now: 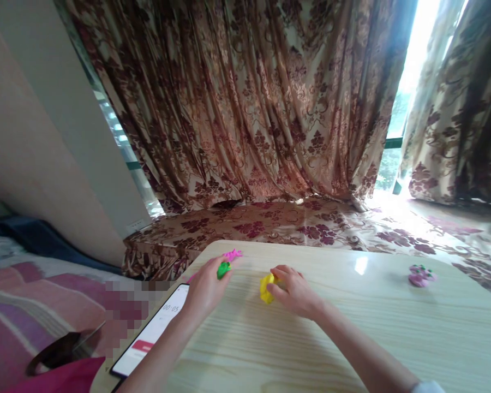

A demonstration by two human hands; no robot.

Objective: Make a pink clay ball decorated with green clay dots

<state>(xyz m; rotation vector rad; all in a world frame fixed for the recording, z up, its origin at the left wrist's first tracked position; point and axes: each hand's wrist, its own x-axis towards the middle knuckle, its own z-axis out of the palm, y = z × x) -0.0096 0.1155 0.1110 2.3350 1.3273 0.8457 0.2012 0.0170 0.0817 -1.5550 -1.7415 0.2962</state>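
Note:
My left hand (209, 285) is closed around a small bright green lump (223, 269) that looks like modelling clay, above the left part of the table. Just beyond it is a bright pink piece (232, 254) with an uneven outline, partly hidden by the fingers. My right hand (293, 288) grips a bumpy yellow lump (265, 289) between thumb and fingers, close to the tabletop. Whether the yellow lump touches the table I cannot tell.
The pale wooden table (352, 338) has rounded corners. A phone (166, 312) with a timer lies at its left edge, partly under my left forearm. A purple lump (418, 276) with green bits sits far right. Patterned curtains (262, 109) hang behind.

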